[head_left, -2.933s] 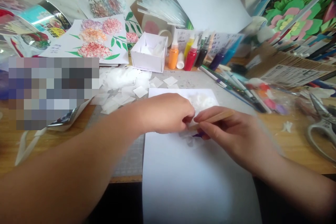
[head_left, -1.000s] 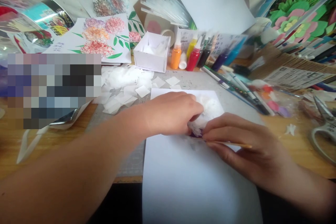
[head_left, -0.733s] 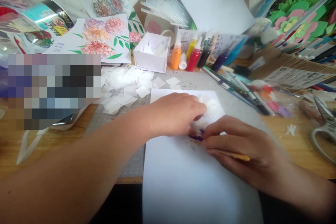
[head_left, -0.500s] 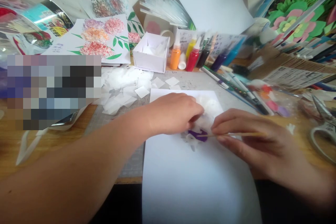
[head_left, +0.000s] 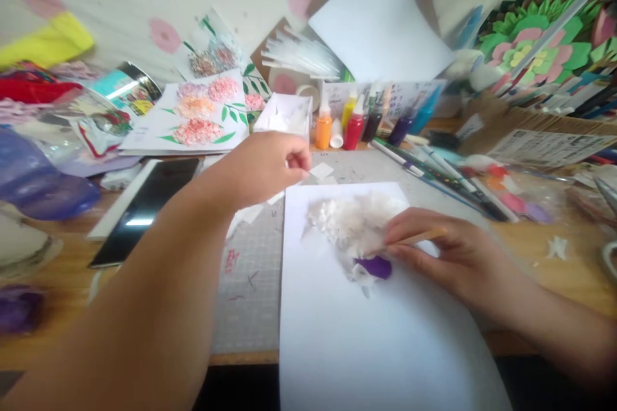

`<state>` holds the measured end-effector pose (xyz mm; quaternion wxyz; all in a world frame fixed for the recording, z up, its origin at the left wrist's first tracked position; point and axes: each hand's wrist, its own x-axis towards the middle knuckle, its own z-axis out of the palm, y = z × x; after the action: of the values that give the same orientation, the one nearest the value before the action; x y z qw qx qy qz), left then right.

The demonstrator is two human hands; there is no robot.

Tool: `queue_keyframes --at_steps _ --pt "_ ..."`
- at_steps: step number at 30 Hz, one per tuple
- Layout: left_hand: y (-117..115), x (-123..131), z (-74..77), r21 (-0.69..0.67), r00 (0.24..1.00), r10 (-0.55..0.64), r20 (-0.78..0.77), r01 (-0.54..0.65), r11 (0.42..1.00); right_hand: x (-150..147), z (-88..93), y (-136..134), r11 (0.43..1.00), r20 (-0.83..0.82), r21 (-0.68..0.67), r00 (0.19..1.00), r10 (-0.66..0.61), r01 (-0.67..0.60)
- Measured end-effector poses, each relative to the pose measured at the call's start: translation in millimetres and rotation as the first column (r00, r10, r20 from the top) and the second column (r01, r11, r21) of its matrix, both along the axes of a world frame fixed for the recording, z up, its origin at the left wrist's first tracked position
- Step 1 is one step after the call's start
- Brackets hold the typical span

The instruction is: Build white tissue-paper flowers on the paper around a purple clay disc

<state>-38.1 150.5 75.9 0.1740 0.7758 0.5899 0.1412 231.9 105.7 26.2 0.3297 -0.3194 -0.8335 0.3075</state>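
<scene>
A sheet of white paper (head_left: 332, 334) lies in front of me. Ruffled white tissue-like pieces (head_left: 347, 221) cover part of its upper half, with a purple patch (head_left: 376, 267) just below them. My right hand (head_left: 434, 253) pinches a thin wooden stick (head_left: 421, 236), its tip over the white pieces close to the purple. Beyond the sheet's upper left corner, my left hand (head_left: 270, 170) is raised with curled fingers, thumb and forefinger together; whether anything is between them I cannot make out. White paper squares (head_left: 322, 171) lie near and partly behind it.
Paint bottles (head_left: 354, 131) and a small white box (head_left: 284, 112) stand at the back. Pens (head_left: 429, 170) and a cardboard box (head_left: 535, 128) are to the right. On the left lie a phone (head_left: 149, 212) and a card with paper flowers (head_left: 193, 109). Beneath is a grey mat (head_left: 245, 308).
My left hand has moved from over the white pieces up and left to the paper squares. The stick's tip has shifted from the purple toward the white pieces. The view has tilted upward.
</scene>
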Motion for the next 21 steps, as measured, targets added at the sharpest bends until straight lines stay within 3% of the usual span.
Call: queue_keyframes --at_steps 2,5,14,21 --pt "5 -15 0.6 -0.071 0.993 0.042 -0.110 -0.050 0.996 -1 -2.4 1 1.000 -0.019 0.004 1.000 -0.009 0.009" --pt "10 -23 -8.6 -0.148 0.989 -0.053 -0.138 0.032 0.989 -3 -4.5 2 1.000 -0.030 0.008 1.000 -0.007 0.008" --pt "21 26 -53.1 0.089 0.995 -0.055 -0.085 0.063 0.994 -4 3.9 0 0.999 -0.039 -0.002 0.998 -0.049 0.049" --pt "30 34 -66.6 0.132 0.997 -0.072 -0.035 0.076 0.988 3 4.1 1 0.996 -0.105 0.022 0.991 -0.078 0.081"
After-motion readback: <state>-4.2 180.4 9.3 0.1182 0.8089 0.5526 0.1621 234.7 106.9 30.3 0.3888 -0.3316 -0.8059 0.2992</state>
